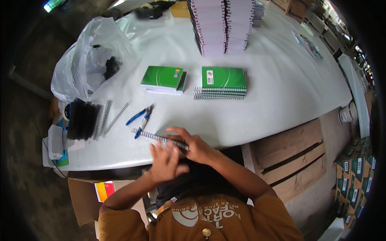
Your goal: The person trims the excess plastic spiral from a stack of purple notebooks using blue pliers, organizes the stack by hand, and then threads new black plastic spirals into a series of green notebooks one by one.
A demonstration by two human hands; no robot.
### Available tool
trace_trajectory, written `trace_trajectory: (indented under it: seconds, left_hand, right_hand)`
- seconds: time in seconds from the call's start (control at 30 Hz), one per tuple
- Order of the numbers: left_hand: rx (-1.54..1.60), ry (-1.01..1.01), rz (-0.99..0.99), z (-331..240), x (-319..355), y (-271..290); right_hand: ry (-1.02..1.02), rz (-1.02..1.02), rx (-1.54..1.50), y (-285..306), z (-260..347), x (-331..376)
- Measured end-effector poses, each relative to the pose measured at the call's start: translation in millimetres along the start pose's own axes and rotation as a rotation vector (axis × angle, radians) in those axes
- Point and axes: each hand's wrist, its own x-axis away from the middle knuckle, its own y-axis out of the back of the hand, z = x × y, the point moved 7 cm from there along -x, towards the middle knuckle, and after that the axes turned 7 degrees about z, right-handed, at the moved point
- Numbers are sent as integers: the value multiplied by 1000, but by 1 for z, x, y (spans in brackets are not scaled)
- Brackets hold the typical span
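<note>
A spiral binding coil [153, 137] slants over the near edge of the table, its far left end sticking out free. My right hand [196, 148] is closed around its right part, where a thin pale and dark edge shows, perhaps a notebook seen edge-on; the hand hides most of it. Just below the coil, my left hand [165, 160] has its fingers spread, slightly blurred; whether a fingertip touches the coil I cannot tell. Blue-handled pliers [136, 117] and a second blue-handled tool [143, 123] lie beyond the coil's left end.
Green notebooks [163, 77] and coil-bound green ones [224, 78] lie in two stacks on the white table [281, 100]. Behind them rise tall paper stacks [225, 26]. Loose coils [105, 120], black coils [82, 120] and a plastic bag [86, 60] occupy the left. A wooden pallet [289, 160] stands right.
</note>
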Motion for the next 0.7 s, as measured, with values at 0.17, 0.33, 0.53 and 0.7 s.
trace_trajectory:
  seconds: [0.17,0.33,0.53,0.7]
  left_hand:
    - [210,111,386,25,-85,24]
    - [241,245,319,31,-107,36]
    - [241,217,578,37,-109,30]
    - [262,124,470,27,-115,33]
  right_hand:
    - [-182,-22,-124,4,-21,3]
    - [-152,1,-140,7,-3,-3]
    - [-121,16,-23,6,-5,-5]
    - [-151,-8,-112,9,-5,-2]
